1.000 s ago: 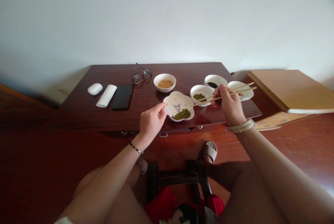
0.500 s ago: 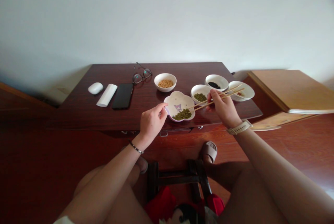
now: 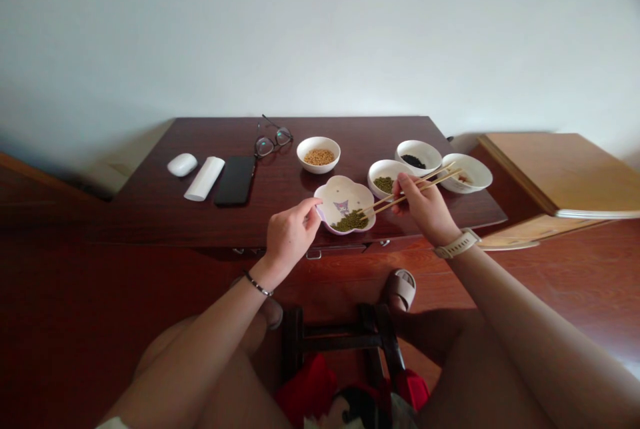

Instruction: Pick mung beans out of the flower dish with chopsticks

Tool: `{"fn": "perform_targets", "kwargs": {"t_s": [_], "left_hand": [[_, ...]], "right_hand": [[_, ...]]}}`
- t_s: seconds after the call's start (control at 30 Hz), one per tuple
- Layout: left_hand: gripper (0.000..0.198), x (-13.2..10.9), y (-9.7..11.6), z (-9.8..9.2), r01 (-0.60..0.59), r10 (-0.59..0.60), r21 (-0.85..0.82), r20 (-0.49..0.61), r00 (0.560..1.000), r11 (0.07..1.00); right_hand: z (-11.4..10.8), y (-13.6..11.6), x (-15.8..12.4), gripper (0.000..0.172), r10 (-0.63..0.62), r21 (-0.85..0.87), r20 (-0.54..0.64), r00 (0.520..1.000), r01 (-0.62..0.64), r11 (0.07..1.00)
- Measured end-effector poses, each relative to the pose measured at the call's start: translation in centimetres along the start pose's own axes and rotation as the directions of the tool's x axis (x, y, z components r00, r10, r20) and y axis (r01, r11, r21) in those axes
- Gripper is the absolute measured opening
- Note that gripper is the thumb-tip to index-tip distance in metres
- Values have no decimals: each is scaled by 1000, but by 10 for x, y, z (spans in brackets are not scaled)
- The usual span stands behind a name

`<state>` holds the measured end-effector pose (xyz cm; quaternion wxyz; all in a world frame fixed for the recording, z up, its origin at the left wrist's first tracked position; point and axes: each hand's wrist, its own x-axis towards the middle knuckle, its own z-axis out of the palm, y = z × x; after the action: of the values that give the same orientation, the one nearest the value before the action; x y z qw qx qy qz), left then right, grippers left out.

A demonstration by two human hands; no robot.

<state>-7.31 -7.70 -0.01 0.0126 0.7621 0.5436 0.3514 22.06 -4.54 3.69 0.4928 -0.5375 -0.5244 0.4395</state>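
Observation:
My left hand (image 3: 293, 232) pinches the left rim of a flower-shaped bowl (image 3: 333, 192) with a cartoon figure printed inside. Green mung beans (image 3: 351, 220) lie along the bowl's near side, and the bowl looks slightly tilted toward me. Wooden chopsticks (image 3: 389, 204) are gripped in my right hand (image 3: 423, 205), their tips down at the beans. Just behind that hand stands a white bowl with more mung beans (image 3: 384, 184). Next to it are a bowl of black beans (image 3: 414, 161) and a bowl with a few reddish pieces (image 3: 464, 177), partly covered by the chopsticks.
A bowl of yellow beans (image 3: 319, 157) stands farther back on the dark wooden table (image 3: 280, 205). To the left lie glasses (image 3: 273, 142), a black phone (image 3: 236, 180), a white case (image 3: 205, 179) and a small white rounded object (image 3: 182, 165). A wooden cabinet (image 3: 565, 172) is at the right.
The chopstick tips have shifted slightly left and down into the beans, with my right hand moving a little. My left hand stays on the rim. The view has shifted slightly.

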Motion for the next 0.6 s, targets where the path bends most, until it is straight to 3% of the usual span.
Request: {"fn": "perform_targets", "kwargs": {"t_s": [0.6], "left_hand": [[28,-4,-1,-3,10,-10,-13,35,999,1000]], "right_hand": [[9,4,0,49,28,54,60,998,-31,998]]}}
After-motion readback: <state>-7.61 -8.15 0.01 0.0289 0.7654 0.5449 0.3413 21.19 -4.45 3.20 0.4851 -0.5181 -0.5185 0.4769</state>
